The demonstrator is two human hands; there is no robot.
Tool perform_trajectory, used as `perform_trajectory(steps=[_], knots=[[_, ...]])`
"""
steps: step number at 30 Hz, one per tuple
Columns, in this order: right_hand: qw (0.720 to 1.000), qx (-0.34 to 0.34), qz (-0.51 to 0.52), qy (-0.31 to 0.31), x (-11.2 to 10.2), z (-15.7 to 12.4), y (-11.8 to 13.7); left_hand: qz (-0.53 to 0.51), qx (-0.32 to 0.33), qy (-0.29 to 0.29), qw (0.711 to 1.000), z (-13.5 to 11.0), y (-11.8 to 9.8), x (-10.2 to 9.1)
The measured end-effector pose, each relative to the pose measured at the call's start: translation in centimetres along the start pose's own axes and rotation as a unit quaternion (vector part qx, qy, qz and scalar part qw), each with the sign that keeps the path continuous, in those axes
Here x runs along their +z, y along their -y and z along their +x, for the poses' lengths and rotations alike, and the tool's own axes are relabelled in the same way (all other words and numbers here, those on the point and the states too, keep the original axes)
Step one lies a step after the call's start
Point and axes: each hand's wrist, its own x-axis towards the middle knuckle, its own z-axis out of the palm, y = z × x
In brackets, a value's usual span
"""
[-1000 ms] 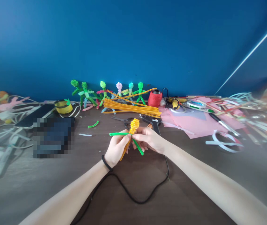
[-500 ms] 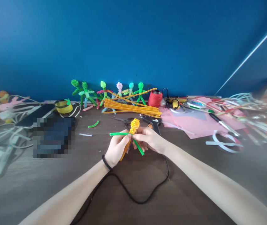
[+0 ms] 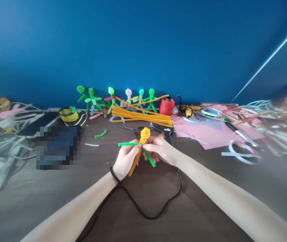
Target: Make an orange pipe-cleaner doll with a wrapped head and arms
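Both hands meet over the middle of the brown table (image 3: 138, 188). My left hand (image 3: 124, 160) and my right hand (image 3: 160, 150) are closed on a small pipe-cleaner figure (image 3: 143, 135) with a coiled yellow head, an orange stem and green pipe-cleaner arms (image 3: 128, 144) sticking out left and down-right. Fingers of both hands pinch it just under the head. A black band sits on my left wrist.
A bundle of orange pipe cleaners (image 3: 143, 116), a black glue gun (image 3: 165, 131) with its cord, scissors, red thread spool (image 3: 167, 106) and several finished figures (image 3: 113, 99) lie behind. Pink paper (image 3: 204, 131) and strips clutter the right; cables and a blurred-out object (image 3: 57, 148) the left.
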Motion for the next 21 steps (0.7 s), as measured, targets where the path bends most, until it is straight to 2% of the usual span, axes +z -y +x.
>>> perform_trajectory(steps=[21], knots=[[1.000, 0.003, -0.019, -0.002, 0.07, -0.02, 0.00, 0.002, -0.009, -0.005, 1.000, -0.09, -0.20, 0.03]])
